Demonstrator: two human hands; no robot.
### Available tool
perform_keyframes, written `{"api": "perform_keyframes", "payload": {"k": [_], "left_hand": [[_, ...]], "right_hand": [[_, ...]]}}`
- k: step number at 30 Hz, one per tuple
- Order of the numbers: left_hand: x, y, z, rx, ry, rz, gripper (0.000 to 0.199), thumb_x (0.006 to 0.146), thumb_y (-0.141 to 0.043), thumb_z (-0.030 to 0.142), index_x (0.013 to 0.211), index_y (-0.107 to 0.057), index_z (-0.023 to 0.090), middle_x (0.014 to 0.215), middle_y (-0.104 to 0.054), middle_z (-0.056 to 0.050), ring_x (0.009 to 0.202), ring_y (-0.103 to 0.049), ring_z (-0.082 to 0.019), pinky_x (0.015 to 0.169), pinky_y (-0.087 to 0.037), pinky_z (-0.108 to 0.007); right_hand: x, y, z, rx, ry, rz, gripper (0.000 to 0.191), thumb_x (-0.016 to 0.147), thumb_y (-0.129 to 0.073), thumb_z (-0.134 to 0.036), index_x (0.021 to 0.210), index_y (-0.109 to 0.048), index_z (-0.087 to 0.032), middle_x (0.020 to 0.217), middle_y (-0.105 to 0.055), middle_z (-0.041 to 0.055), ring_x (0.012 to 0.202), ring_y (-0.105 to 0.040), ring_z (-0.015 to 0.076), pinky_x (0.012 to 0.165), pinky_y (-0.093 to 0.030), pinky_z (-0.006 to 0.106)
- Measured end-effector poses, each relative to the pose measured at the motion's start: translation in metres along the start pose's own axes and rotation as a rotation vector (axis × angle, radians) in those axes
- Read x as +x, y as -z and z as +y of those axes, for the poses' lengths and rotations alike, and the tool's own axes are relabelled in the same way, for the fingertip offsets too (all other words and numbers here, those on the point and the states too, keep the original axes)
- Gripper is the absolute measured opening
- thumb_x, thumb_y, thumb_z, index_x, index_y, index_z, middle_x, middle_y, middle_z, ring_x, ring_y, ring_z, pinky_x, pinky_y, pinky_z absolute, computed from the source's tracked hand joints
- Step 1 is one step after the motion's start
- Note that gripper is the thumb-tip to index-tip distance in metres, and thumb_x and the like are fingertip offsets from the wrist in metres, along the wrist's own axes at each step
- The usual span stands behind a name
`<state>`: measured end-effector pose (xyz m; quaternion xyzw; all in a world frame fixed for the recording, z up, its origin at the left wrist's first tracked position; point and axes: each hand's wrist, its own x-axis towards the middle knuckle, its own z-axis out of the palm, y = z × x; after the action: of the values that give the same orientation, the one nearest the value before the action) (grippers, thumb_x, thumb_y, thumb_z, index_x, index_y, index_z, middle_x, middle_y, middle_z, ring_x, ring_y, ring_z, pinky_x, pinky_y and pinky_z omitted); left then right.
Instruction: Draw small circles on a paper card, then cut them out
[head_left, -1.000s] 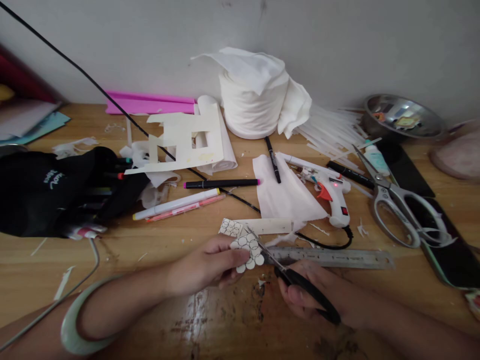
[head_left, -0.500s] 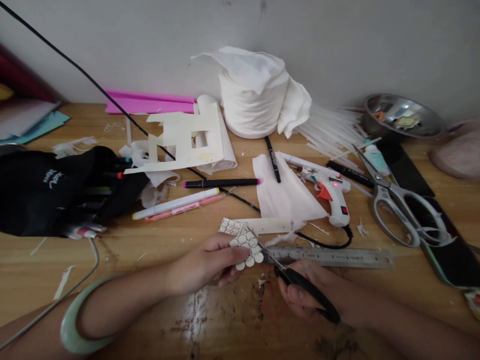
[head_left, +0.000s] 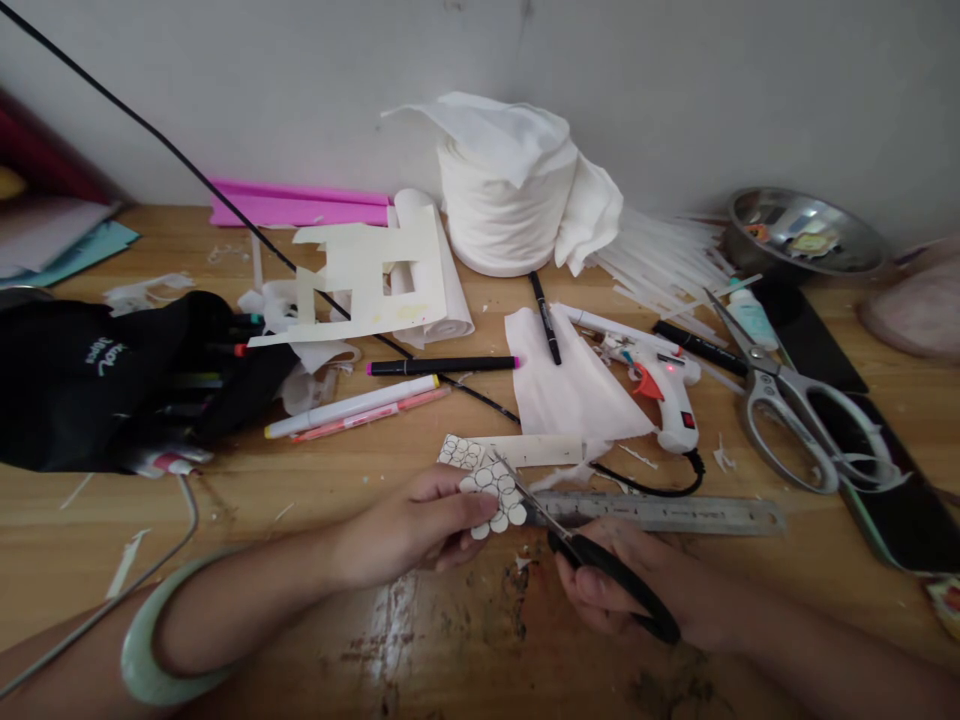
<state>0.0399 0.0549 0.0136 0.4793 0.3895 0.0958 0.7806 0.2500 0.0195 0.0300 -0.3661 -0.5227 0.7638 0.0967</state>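
Note:
Between the thumb and fingers of my left hand (head_left: 431, 520) is a small white paper cutout (head_left: 491, 498) with drawn circles and a scalloped edge. My right hand (head_left: 619, 575) grips black-handled scissors (head_left: 611, 580), their blades pointing up and left against the cutout's right edge. Behind the cutout lies another paper piece with circles (head_left: 461, 452), beside a pale paper strip (head_left: 532, 450). A steel ruler (head_left: 660, 513) rests on the table just beyond my right hand, its left end behind the scissors.
A white glue gun (head_left: 671, 395) and large grey scissors (head_left: 787, 400) lie to the right. Markers (head_left: 442, 367) and a black pen case (head_left: 112, 380) are on the left. At the back stand a white cloth roll (head_left: 510, 210) and a metal bowl (head_left: 810, 235).

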Motion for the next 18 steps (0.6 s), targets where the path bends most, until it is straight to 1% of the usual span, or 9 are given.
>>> {"api": "perform_keyframes", "payload": {"k": [3, 7, 10, 13, 18], "left_hand": [[0.0004, 0.0006, -0.0011, -0.014, -0.006, -0.009, 0.038, 0.074, -0.047, 0.046, 0.050, -0.042, 0.018, 0.040, -0.037, 0.006, 0.037, -0.028, -0.006, 0.040, -0.018, -0.023], [0.0003, 0.0013, -0.0019, -0.019, -0.004, 0.001, 0.036, 0.074, -0.048, 0.045, 0.051, -0.042, 0.017, 0.041, -0.038, 0.006, 0.036, -0.028, -0.006, 0.039, -0.019, -0.022], [0.0003, 0.0018, -0.0018, -0.028, -0.022, 0.004, 0.036, 0.074, -0.049, 0.044, 0.051, -0.043, 0.017, 0.043, -0.038, 0.006, 0.036, -0.029, -0.006, 0.039, -0.019, -0.022], [0.0005, 0.0027, -0.0020, -0.031, -0.040, -0.009, 0.034, 0.074, -0.049, 0.042, 0.052, -0.044, 0.017, 0.042, -0.039, 0.006, 0.036, -0.030, -0.006, 0.038, -0.020, -0.021], [-0.0001, 0.0032, -0.0030, -0.058, -0.081, -0.001, 0.033, 0.074, -0.050, 0.040, 0.051, -0.044, 0.017, 0.039, -0.037, 0.006, 0.035, -0.029, -0.006, 0.037, -0.019, -0.021]], "right_hand": [[0.0004, 0.0000, 0.0020, 0.000, -0.031, -0.002, 0.055, 0.074, -0.042, -0.068, 0.051, -0.030, -0.020, 0.050, -0.029, -0.0062, 0.046, -0.026, 0.0068, 0.044, -0.019, 0.024], [0.0009, -0.0007, 0.0035, 0.043, -0.027, 0.002, 0.057, 0.072, -0.043, -0.071, 0.051, -0.030, -0.019, 0.048, -0.028, -0.0071, 0.044, -0.024, 0.0060, 0.042, -0.018, 0.024], [0.0017, -0.0009, 0.0037, 0.090, -0.001, 0.004, 0.057, 0.071, -0.045, -0.070, 0.050, -0.031, -0.019, 0.047, -0.029, -0.0075, 0.043, -0.025, 0.0056, 0.042, -0.019, 0.024], [0.0021, -0.0004, 0.0049, 0.155, 0.016, -0.021, 0.056, 0.071, -0.048, -0.068, 0.050, -0.031, -0.019, 0.046, -0.030, -0.0080, 0.041, -0.026, 0.0048, 0.040, -0.018, 0.023], [0.0016, 0.0009, 0.0071, 0.136, 0.007, -0.023, 0.053, 0.073, -0.049, -0.065, 0.052, -0.035, -0.018, 0.049, -0.033, -0.0072, 0.044, -0.028, 0.0048, 0.041, -0.019, 0.022]]}}
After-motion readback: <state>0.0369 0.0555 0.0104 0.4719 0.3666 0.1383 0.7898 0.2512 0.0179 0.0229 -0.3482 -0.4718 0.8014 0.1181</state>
